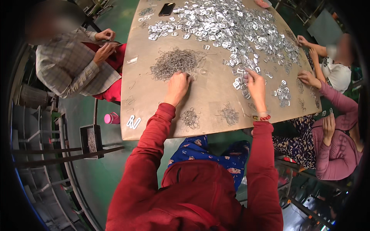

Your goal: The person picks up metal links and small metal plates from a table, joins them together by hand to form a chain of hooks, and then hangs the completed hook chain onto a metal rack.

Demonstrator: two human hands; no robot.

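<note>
On the brown table top (216, 96) lies a tangled heap of thin bent wire pieces (173, 63). My left hand (178, 87) rests at the near edge of this heap, fingers curled in; what they grip is too small to make out. Farther right, my right hand (256, 86) is over a trail of flat silver metal buckles (241, 82), with thumb and fingertips drawn together. Whether a buckle is between them cannot be made out. Two small wire clusters, a left one (190, 118) and a right one (229, 114), lie near the front edge, between my forearms.
A large spread of silver buckles (227, 23) covers the far table, beside a black phone (167, 9). Larger white loops (133, 122) lie at the near left corner. Co-workers sit left (77, 65) and right (335, 134). A pink mug (111, 118) and black bin (91, 140) stand left.
</note>
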